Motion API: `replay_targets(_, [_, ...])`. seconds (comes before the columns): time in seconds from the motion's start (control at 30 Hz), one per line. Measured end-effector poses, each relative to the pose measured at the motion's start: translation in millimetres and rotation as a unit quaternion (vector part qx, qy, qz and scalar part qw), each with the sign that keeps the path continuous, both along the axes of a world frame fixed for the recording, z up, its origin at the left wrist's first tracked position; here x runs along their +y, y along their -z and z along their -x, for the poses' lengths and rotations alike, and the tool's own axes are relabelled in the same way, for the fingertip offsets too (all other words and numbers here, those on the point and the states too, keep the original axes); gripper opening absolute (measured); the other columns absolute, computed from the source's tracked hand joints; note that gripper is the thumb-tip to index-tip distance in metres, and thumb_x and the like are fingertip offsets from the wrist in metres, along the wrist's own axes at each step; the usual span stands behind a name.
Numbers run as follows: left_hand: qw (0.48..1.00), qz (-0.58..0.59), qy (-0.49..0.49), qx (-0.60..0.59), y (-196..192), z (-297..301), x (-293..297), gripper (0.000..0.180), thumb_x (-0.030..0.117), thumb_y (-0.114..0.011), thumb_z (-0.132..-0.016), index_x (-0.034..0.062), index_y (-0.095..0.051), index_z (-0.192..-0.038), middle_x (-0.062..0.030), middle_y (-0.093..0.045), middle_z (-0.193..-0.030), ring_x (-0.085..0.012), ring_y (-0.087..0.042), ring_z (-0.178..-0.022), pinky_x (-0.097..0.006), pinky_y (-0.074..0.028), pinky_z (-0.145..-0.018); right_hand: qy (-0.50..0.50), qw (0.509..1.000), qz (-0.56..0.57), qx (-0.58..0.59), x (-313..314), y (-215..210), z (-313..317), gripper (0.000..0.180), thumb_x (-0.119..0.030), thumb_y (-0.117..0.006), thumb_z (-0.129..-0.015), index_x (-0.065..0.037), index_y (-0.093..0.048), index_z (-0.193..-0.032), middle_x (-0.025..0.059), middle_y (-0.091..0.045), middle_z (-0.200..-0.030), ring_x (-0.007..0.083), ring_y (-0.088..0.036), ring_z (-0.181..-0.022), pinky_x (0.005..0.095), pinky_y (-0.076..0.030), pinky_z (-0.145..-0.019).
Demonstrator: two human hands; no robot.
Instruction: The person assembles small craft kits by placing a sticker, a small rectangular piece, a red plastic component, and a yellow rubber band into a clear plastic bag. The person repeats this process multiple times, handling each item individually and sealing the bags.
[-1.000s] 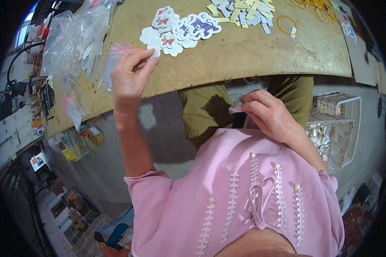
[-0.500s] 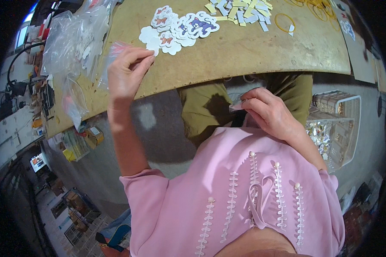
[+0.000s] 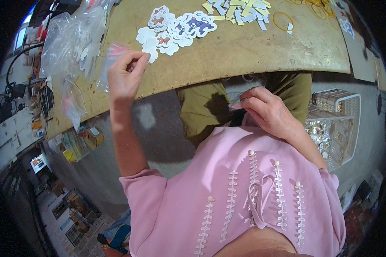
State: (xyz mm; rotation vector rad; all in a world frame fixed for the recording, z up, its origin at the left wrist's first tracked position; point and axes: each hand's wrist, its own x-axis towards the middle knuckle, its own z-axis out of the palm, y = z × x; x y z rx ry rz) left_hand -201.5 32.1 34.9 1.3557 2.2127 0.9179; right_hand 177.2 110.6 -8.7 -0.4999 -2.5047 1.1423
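Observation:
On the tabletop lies a heap of white scalloped card cut-outs [image 3: 178, 32], some printed with a purple cat-like figure, some with an orange bow. The fingertips of my left hand [image 3: 126, 77] are pinched together at the near edge of a plain white cut-out [image 3: 150, 52] on the heap's left side. Above my lap, my right hand [image 3: 268, 110] has its fingers closed on a small clear plastic bag [image 3: 234, 104]; most of that bag is hidden by the fingers. Beside my left hand lies a flat clear bag with a pink-red top [image 3: 116, 52].
Loose yellow and pale slips [image 3: 240, 10] lie at the table's far side, near yellow rubber bands [image 3: 315, 10]. Large clear plastic bags [image 3: 75, 38] crowd the left. A white plastic basket [image 3: 351, 124] with small shiny packets stands on the floor at right.
The plain white cut-out at my left fingertips has slid slightly toward me, away from the heap. My left hand dipped a little; my right hand stays nearly still.

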Motion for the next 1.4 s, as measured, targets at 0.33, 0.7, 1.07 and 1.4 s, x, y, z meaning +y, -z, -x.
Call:
replay_targets(0.33, [0.992, -0.069, 0.056, 0.086, -4, -12, -7, 0.03, 0.005, -0.087, -0.086, 0.0006, -0.076, -0.113, -0.0054, -0.07, -0.102, -0.0104, -0.062, -0.082, -0.026, -0.055, -0.077, -0.001, 1.0, 0.007, 0.002, -2, 2, 3, 0.021, -0.001, -0.071, -0.086, -0.006, -0.071, -0.107, 0.0126, -0.067, -0.111, 0.0345, -0.069, -0.104, 0.0423, -0.059, -0.087])
replay_targets(0.7, [0.995, -0.057, 0.076, 0.014, -8, 0, -10, 0.018, 0.001, -0.084, -0.088, -0.0019, -0.077, -0.105, -0.0032, -0.072, -0.101, -0.008, -0.069, -0.087, -0.024, -0.057, -0.079, -0.003, 1.0, 0.018, 0.005, -4, 4, 3, 0.026, 0.001, -0.072, -0.086, -0.006, -0.071, -0.11, 0.0128, -0.067, -0.111, 0.0349, -0.069, -0.104, 0.0421, -0.059, -0.087])
replay_targets(1.07, [0.996, -0.028, 0.082, 0.017, -10, 9, -6, 0.012, 0.004, -0.08, -0.092, -0.0004, -0.078, -0.103, -0.0026, -0.073, -0.097, -0.008, -0.067, -0.08, -0.025, -0.055, -0.075, -0.008, 1.0, 0.015, -0.006, -7, 10, 2, 0.024, 0.002, -0.071, -0.085, -0.005, -0.069, -0.108, 0.0121, -0.067, -0.111, 0.0342, -0.069, -0.103, 0.0419, -0.059, -0.084])
replay_targets(1.4, [0.974, -0.178, -0.087, 0.108, 12, -13, 0, 0.026, -0.001, -0.067, -0.1, 0.0071, -0.07, -0.124, -0.006, -0.074, -0.097, -0.0109, -0.065, -0.077, -0.024, -0.053, -0.069, 0.006, 0.999, -0.042, 0.028, -4, 2, 2, 0.028, -0.001, -0.072, -0.081, -0.002, -0.069, -0.108, 0.0141, -0.066, -0.113, 0.0348, -0.067, -0.105, 0.0412, -0.059, -0.087])
